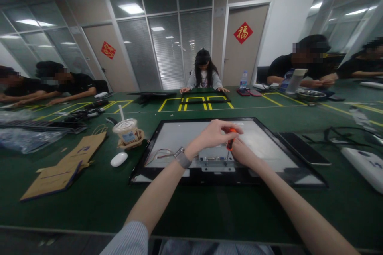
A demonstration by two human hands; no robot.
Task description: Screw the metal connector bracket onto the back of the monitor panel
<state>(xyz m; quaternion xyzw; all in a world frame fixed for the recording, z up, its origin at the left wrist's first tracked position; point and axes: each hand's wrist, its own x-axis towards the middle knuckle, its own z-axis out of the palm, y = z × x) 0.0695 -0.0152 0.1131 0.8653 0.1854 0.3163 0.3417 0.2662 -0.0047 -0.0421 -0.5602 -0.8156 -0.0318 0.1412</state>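
A flat display panel (176, 131) with a black frame lies on the green table in front of me. Near its front edge sits a metal bracket box (214, 159) with ports. An orange-handled screwdriver (230, 143) stands upright at the box's right end, its shaft pointing down. My left hand (217, 132), with a grey watch band at the wrist, has its fingers closed round the top of the handle. Lower down, my right hand (241, 152) is closed against the screwdriver's right side. Thin wires (163, 153) lie on the panel's left part.
Left of the panel are a lidded cup (127, 132), a white mouse (119, 159) and brown paper bags (76, 159). A black phone-like slab (302, 147), cables and a white device (363, 165) lie right. People sit across the table (209, 199).
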